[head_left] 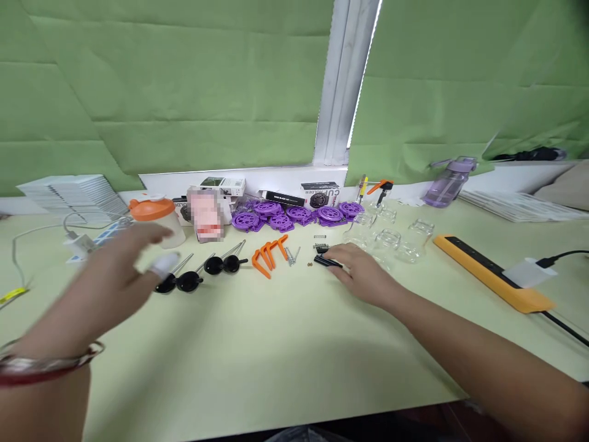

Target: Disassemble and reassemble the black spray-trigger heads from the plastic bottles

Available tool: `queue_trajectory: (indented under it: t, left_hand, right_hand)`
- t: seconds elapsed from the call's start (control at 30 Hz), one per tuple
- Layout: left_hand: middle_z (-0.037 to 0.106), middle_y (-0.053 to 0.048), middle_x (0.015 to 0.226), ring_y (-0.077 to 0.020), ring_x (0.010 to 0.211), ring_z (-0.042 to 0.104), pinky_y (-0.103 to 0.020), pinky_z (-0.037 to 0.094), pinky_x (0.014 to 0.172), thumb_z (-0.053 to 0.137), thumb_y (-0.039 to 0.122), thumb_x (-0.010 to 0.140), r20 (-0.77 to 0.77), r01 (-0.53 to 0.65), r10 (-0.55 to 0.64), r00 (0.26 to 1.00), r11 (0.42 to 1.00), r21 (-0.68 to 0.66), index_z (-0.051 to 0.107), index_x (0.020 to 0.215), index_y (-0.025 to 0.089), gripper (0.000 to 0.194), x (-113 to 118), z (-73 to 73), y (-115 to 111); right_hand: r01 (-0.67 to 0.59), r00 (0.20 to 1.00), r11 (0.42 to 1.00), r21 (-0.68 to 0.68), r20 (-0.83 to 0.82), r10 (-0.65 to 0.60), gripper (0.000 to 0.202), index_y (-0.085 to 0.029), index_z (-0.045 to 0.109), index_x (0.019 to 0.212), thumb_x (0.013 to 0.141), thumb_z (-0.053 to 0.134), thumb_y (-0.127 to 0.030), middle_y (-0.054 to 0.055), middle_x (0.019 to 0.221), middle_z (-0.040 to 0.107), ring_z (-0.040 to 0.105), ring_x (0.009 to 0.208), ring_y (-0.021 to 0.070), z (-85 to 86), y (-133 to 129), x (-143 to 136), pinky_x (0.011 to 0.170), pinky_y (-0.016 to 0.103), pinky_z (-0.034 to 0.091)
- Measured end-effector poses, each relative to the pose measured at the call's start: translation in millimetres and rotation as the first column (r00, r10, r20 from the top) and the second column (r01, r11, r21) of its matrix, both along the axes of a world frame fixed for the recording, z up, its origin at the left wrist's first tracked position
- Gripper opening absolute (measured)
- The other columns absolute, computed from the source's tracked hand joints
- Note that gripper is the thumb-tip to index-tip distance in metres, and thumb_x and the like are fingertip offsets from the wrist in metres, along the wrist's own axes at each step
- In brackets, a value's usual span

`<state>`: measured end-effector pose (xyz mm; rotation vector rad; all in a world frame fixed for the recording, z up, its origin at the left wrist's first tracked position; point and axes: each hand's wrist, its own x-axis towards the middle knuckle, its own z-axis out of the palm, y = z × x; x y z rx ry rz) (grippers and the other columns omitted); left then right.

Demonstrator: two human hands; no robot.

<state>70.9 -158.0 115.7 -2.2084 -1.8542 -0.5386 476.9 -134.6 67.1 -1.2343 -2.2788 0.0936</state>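
Observation:
My left hand (122,267), a white cover on its thumb, hovers at the left with fingers and thumb apart and nothing between them. Just past its thumb lie black round-lobed parts (225,264) with metal rods. Orange angled levers (265,256) and small metal pins (291,255) are in the middle. My right hand (363,273) pinches a short black plastic piece (327,261) near the table surface; its far end is hidden by the fingers. Beside that hand are coil springs (319,237) and tiny brown bits (310,264).
Purple openwork plastic parts (280,215) are grouped along the back, near boxes (322,195). Clear plastic parts (389,238) sit right of them. An orange-lidded shaker bottle (154,210) stands left, a purple bottle (448,183) back right. An orange power strip (488,273) lies at right.

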Motion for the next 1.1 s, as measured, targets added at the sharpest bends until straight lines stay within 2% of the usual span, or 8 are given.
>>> queue_trajectory:
  t: [0.13, 0.2, 0.3, 0.43, 0.53, 0.7, 0.87, 1.1]
  left_hand:
    - [0.047, -0.013, 0.129, -0.0279, 0.111, 0.049, -0.039, 0.043, 0.090, 0.043, 0.023, 0.078, -0.131, -0.022, 0.000, 0.991, 0.985, -0.169, 0.048, 0.122, 0.009, 0.046, -1.3, -39.4, 24.9]
    - [0.047, -0.015, 0.129, -0.0299, 0.111, 0.050, -0.040, 0.043, 0.091, 0.043, 0.028, 0.076, -0.124, -0.070, 0.039, 0.992, 0.964, -0.256, 0.046, 0.125, 0.007, 0.053, -3.4, -55.4, 35.1]
    - [0.045, -0.015, 0.134, -0.0300, 0.112, 0.052, -0.039, 0.043, 0.090, 0.044, 0.028, 0.071, -0.093, -0.066, 0.035, 0.995, 0.935, -0.349, 0.040, 0.132, 0.010, 0.063, -5.8, -66.1, 42.3]
    - [0.049, -0.012, 0.132, -0.0301, 0.107, 0.056, -0.039, 0.044, 0.087, 0.045, 0.028, 0.068, -0.080, -0.042, 0.011, 0.997, 0.919, -0.391, 0.042, 0.132, 0.014, 0.065, -5.2, -69.1, 42.9]
    - [0.053, -0.011, 0.127, -0.0298, 0.102, 0.058, -0.039, 0.045, 0.085, 0.046, 0.030, 0.069, -0.062, -0.007, -0.019, 0.998, 0.921, -0.390, 0.049, 0.125, 0.016, 0.058, -4.0, -73.3, 43.7]
    - [0.061, -0.009, 0.111, -0.0257, 0.092, 0.062, -0.036, 0.047, 0.080, 0.043, 0.021, 0.067, -0.011, 0.019, -0.025, 1.000, 0.931, -0.364, 0.057, 0.110, 0.019, 0.046, -2.5, -78.2, 47.0]
    - [0.058, -0.009, 0.113, -0.0264, 0.095, 0.060, -0.036, 0.047, 0.081, 0.043, 0.021, 0.068, -0.002, -0.005, 0.005, 1.000, 0.947, -0.321, 0.055, 0.110, 0.018, 0.044, -1.5, -74.9, 46.8]
    - [0.055, -0.012, 0.113, -0.0276, 0.092, 0.059, -0.039, 0.049, 0.078, 0.046, 0.027, 0.072, 0.078, -0.101, 0.115, 0.990, 0.980, -0.169, 0.048, 0.115, 0.017, 0.044, 6.7, -62.3, 39.8]
  right_hand:
    - [0.068, 0.989, 0.996, -0.052, 0.132, -0.061, 0.025, -0.020, 0.066, 0.103, 0.082, 0.053, -0.020, 0.010, 0.120, 0.056, 0.046, 0.111, 0.0268, -41.6, 37.3, -8.3, 0.090, 0.042, 0.039]
    - [0.101, 0.981, 0.994, -0.048, 0.171, -0.092, 0.023, -0.021, 0.068, 0.100, 0.082, 0.054, -0.022, 0.008, 0.121, 0.055, 0.044, 0.111, 0.0270, -49.0, 47.1, -12.2, 0.091, 0.042, 0.036]
    - [0.126, 0.972, 0.991, -0.051, 0.207, -0.113, 0.020, -0.023, 0.070, 0.097, 0.082, 0.055, -0.023, 0.007, 0.119, 0.056, 0.043, 0.110, 0.0264, -51.2, 53.1, -18.0, 0.090, 0.041, 0.033]
    - [0.135, 0.970, 0.990, -0.049, 0.211, -0.122, 0.019, -0.025, 0.071, 0.091, 0.084, 0.054, -0.025, 0.007, 0.119, 0.056, 0.041, 0.110, 0.0262, -54.8, 55.5, -24.0, 0.089, 0.041, 0.031]
    - [0.141, 0.971, 0.988, -0.057, 0.203, -0.127, 0.019, -0.024, 0.072, 0.088, 0.085, 0.053, -0.025, 0.007, 0.119, 0.057, 0.041, 0.110, 0.0260, -59.5, 56.0, -26.8, 0.088, 0.041, 0.031]
    - [0.161, 0.976, 0.986, -0.051, 0.157, -0.151, 0.022, -0.022, 0.071, 0.088, 0.086, 0.050, -0.023, 0.006, 0.119, 0.058, 0.041, 0.112, 0.0242, -64.5, 54.7, -28.0, 0.089, 0.040, 0.031]
    - [0.180, 0.976, 0.983, -0.042, 0.135, -0.173, 0.020, -0.020, 0.068, 0.095, 0.084, 0.053, -0.026, 0.008, 0.119, 0.057, 0.042, 0.112, 0.0241, -65.9, 53.5, -28.2, 0.092, 0.040, 0.030]
    - [0.176, 0.978, 0.984, -0.036, 0.124, -0.170, 0.020, -0.021, 0.070, 0.084, 0.085, 0.051, -0.027, 0.007, 0.116, 0.058, 0.043, 0.111, 0.0247, -68.0, 55.0, -33.3, 0.092, 0.042, 0.029]
